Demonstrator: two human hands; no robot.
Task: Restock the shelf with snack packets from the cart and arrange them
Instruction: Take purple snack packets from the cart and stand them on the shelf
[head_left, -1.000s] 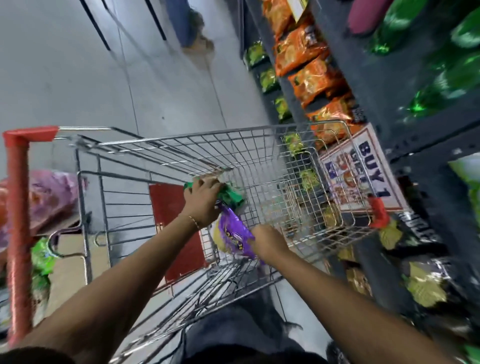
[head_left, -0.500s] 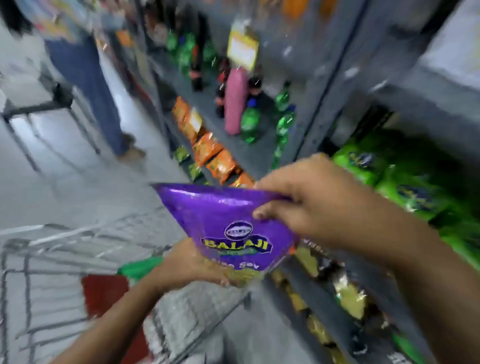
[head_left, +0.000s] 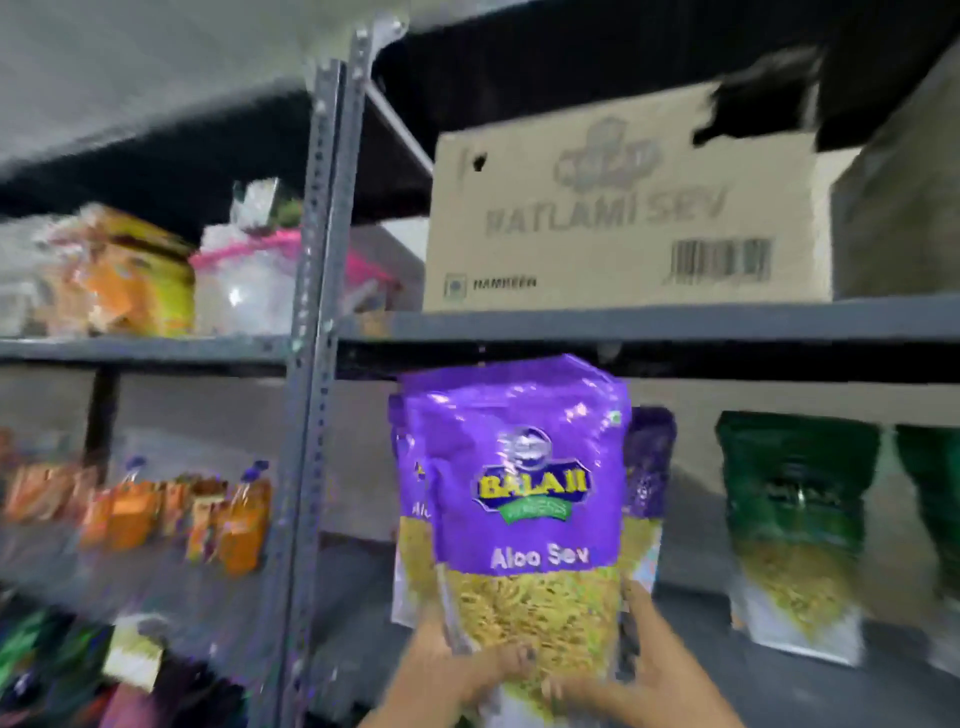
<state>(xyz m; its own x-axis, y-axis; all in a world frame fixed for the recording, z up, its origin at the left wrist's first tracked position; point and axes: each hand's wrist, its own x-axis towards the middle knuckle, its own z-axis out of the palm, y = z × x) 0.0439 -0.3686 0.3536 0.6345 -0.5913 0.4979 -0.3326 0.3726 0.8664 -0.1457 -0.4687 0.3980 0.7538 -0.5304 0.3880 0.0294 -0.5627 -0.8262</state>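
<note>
I hold a purple Aloo Sev packet (head_left: 524, 483) upright in front of the grey shelf (head_left: 649, 323). My left hand (head_left: 447, 670) grips its lower left corner and my right hand (head_left: 654, 670) grips its lower right edge. Right behind it stand more purple packets (head_left: 649, 467), one peeking out on each side. To the right on the same shelf board stand dark green snack packets (head_left: 795, 525). The cart is out of view.
A cardboard box marked Ratlami Sev (head_left: 623, 208) sits on the board above. A slotted steel upright (head_left: 317, 322) divides the bays. In the left bay are orange packets (head_left: 208, 519) and, higher up, bagged goods (head_left: 130, 275). Bare board lies between the purple and green packets.
The view swung up from the cart to the shelf. The purple packet went from the cart, tilted in both hands, to upright at the shelf in front of the other purple packets.
</note>
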